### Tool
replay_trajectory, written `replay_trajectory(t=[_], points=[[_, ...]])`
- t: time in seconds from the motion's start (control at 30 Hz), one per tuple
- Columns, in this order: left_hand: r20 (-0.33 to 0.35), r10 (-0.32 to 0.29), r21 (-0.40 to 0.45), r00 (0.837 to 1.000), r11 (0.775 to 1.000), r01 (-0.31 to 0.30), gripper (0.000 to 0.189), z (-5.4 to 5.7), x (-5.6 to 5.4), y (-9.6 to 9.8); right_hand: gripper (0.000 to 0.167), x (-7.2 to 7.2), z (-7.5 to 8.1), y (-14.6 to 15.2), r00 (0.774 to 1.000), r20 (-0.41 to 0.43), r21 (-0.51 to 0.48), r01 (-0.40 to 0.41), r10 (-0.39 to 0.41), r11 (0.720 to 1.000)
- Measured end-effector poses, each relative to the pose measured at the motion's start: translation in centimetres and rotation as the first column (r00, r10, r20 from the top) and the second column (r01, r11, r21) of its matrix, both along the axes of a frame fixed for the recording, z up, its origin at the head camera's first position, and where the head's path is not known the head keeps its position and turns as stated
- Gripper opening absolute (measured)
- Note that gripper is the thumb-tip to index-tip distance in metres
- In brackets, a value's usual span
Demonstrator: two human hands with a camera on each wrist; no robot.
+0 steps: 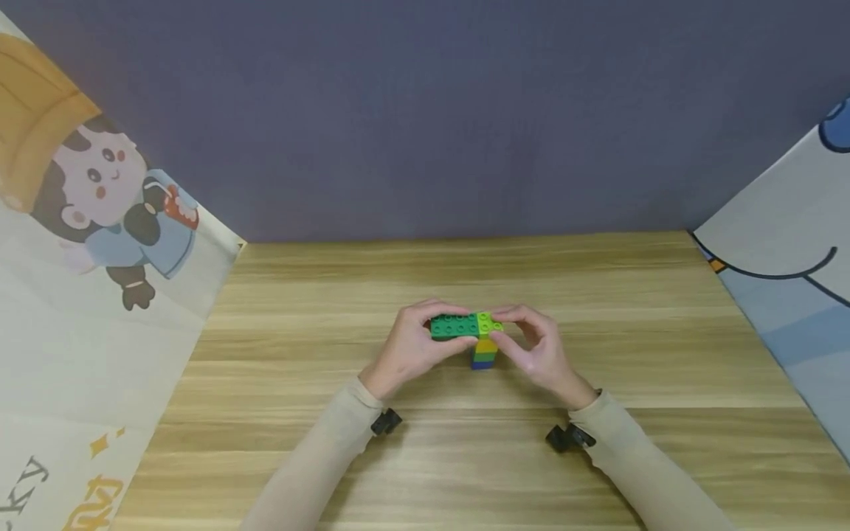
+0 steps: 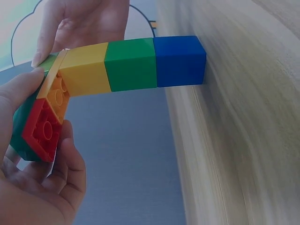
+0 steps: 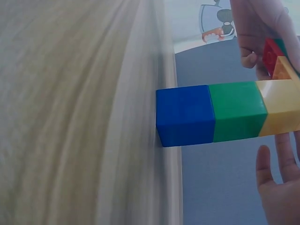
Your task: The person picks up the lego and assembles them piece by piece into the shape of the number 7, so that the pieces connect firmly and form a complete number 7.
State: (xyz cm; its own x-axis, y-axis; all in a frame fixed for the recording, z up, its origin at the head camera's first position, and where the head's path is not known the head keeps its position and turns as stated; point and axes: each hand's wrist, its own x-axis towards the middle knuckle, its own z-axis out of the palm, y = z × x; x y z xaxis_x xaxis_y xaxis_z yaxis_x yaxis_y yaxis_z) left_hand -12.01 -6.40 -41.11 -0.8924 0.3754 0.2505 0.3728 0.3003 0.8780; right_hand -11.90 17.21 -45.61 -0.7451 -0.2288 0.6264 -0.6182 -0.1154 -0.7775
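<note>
A tower of toy building blocks stands on the table, with a blue block (image 2: pixel 180 61) at the bottom, then a green block (image 2: pixel 131 64) and a yellow block (image 2: pixel 86 70). Across its top, an orange brick (image 2: pixel 58 99) and a red brick (image 2: pixel 41 133) jut out to the left, hollow undersides showing. Over these lie a dark green studded brick (image 1: pixel 454 326) and a light green brick (image 1: pixel 485 323). My left hand (image 1: pixel 410 345) grips the dark green brick along its long sides. With thumb and fingers, my right hand (image 1: pixel 541 354) pinches the light green brick.
The wooden table (image 1: pixel 299 295) runs back to a dark blue-grey wall (image 1: pixel 425 125). Light panels with cartoon prints, one at the left (image 1: pixel 80 354) and one at the right (image 1: pixel 783 214), flank it. A small black device (image 1: pixel 569 438) sits at each wrist.
</note>
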Motion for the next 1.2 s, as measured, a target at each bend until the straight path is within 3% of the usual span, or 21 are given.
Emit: replay_trajectory(t=[0.3,0.5,0.7,0.8,0.97,1.2], points=[[-0.027,-0.003,-0.013,1.0,1.0,0.003,0.039,0.1,0.1,-0.2,0.022,0.0,-0.1,-0.2,1.0,-0.027,-0.016,-0.005,0.004,1.0],[-0.107,-0.026,-0.134,0.994,0.991,0.011,0.04,0.3,0.1,-0.6,0.021,0.0,-0.2,-0.3,0.999,-0.044,-0.008,-0.006,0.005,1.0],[-0.199,-0.1,-0.265,0.975,0.963,0.045,0.048,0.8,0.4,-1.4,0.021,0.2,-0.4,-0.5,0.998,-0.059,-0.014,0.028,-0.029,1.0],[-0.228,-0.099,-0.297,0.969,0.955,0.027,0.053,0.9,0.6,-1.9,0.021,0.2,-0.5,-0.5,0.997,-0.063,-0.022,0.036,-0.038,0.999],[-0.324,-0.064,-0.224,0.944,0.974,-0.011,0.047,0.7,0.8,-3.3,0.02,0.2,-0.7,-0.4,0.998,-0.035,-0.018,0.042,-0.043,0.999],[-0.396,-0.091,-0.124,0.914,0.991,0.045,0.04,0.2,0.7,-4.5,0.021,0.1,-0.6,-0.3,0.999,-0.013,-0.012,0.038,-0.038,0.999]])
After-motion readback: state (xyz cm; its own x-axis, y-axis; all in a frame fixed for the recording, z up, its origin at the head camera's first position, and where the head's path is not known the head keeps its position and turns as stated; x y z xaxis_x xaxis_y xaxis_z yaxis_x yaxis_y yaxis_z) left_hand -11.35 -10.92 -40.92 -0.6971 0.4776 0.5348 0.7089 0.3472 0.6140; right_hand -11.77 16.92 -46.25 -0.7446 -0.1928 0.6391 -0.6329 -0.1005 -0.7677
